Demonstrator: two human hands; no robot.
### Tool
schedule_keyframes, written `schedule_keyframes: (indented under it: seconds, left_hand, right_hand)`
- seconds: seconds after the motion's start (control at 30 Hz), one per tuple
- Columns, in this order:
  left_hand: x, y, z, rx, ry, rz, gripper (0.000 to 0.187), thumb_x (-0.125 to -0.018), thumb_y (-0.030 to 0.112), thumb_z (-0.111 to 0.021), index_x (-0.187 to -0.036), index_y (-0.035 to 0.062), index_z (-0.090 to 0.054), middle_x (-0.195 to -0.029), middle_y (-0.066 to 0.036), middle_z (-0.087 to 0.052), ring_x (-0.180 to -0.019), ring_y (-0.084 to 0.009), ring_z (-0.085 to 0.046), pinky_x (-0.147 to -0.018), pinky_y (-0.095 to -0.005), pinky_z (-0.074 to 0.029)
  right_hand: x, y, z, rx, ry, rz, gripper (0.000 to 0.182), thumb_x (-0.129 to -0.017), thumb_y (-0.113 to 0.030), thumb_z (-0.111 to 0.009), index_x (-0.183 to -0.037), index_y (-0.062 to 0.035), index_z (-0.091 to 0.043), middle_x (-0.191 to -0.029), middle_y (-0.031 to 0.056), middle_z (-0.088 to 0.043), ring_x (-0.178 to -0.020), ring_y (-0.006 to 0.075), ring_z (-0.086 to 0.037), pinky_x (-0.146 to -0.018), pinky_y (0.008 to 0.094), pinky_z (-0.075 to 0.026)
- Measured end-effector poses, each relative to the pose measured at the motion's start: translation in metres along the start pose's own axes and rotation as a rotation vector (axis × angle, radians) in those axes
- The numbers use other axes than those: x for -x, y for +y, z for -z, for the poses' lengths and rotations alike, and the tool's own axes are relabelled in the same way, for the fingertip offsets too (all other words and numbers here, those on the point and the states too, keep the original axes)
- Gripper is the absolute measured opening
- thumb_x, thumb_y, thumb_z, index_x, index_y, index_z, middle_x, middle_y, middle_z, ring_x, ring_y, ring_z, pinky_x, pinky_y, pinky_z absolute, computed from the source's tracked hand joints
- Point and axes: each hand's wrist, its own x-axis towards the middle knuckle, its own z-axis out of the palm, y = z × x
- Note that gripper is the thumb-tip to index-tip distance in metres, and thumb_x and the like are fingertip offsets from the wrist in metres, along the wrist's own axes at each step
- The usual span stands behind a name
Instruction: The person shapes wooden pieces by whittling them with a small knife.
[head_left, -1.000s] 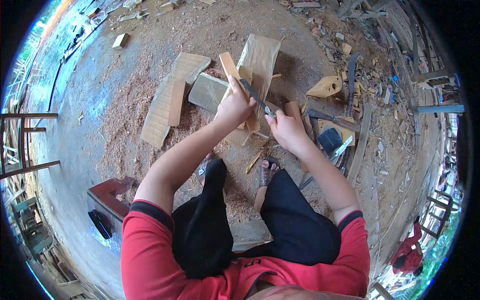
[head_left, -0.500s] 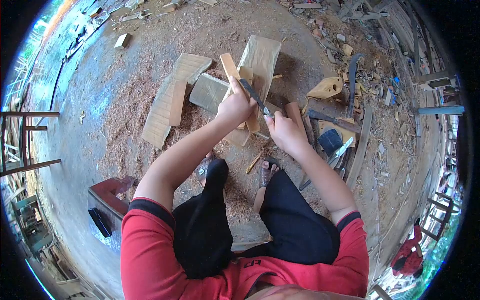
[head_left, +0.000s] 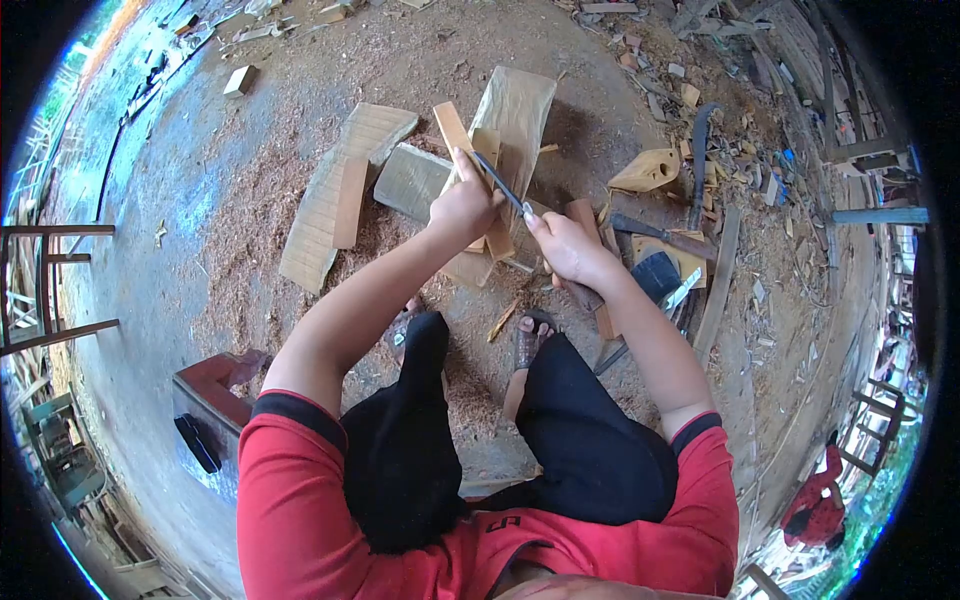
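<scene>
My left hand [head_left: 465, 212] is closed round a narrow wooden strip [head_left: 452, 128], its index finger stretched along the strip. The strip slants over wooden blocks on the ground. In my right hand [head_left: 572, 248] is a knife [head_left: 497, 180], gripped by its handle; its dark blade points up and left and lies against or just beside the strip, though contact is hard to make out. Beneath and behind the strip are a long pale block [head_left: 518, 105] and a grey-brown block [head_left: 412, 180]. A ridged board [head_left: 335, 200] with a thin slat [head_left: 349, 205] on it lies left.
To the right lie a carved wooden piece with a hole [head_left: 645, 170], a curved blade [head_left: 702, 150], a hatchet-like tool [head_left: 660, 236] and a dark cup-shaped object [head_left: 655, 275]. Wood shavings cover the ground. A reddish-brown box [head_left: 215, 395] stands left. Another person [head_left: 815, 510] is far right.
My right hand has shifted slightly up and turned, so the knife blade now shows narrower and more of its handle appears below the hand. My left hand still holds the strip.
</scene>
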Motion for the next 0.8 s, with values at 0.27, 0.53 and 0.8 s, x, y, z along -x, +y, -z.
schedule_keyframes:
  seconds: [0.27, 0.53, 0.8]
  left_hand:
    - [-0.005, -0.007, -0.007, -0.038, -0.009, 0.011, 0.096, -0.082, 0.05, -0.046, -0.132, -0.0107, 0.01, -0.092, -0.022, -0.061, -0.079, -0.0333, -0.063, -0.066, -0.042, -0.05]
    - [-0.001, -0.002, 0.002, -0.036, -0.048, 0.029, 0.096, -0.083, 0.05, -0.045, -0.131, -0.0108, 0.011, -0.094, -0.023, -0.061, -0.081, -0.0328, -0.062, -0.067, -0.0412, -0.05]
    - [-0.004, -0.009, -0.011, -0.012, 0.107, -0.056, 0.091, -0.084, 0.039, -0.048, -0.128, -0.0171, 0.008, -0.07, -0.023, -0.061, -0.065, -0.0344, -0.063, -0.053, -0.0417, -0.049]
  right_hand:
    - [-0.002, 0.006, -0.014, 0.382, 0.234, 0.113, 0.041, -0.092, -0.035, -0.034, -0.091, 0.0036, -0.05, -0.083, 0.0296, -0.058, -0.083, 0.0447, -0.055, -0.076, 0.0503, -0.043]
    - [-0.001, 0.007, -0.018, 0.429, 0.289, 0.117, 0.04, -0.091, -0.034, -0.034, -0.09, 0.0032, -0.05, -0.08, 0.0282, -0.058, -0.08, 0.0435, -0.057, -0.072, 0.0502, -0.045]
    - [-0.016, 0.021, -0.013, 0.176, 0.145, 0.097, 0.046, -0.093, -0.038, -0.032, -0.089, 0.0044, -0.048, -0.07, 0.0247, -0.058, -0.061, 0.037, -0.06, -0.06, 0.0451, -0.049]
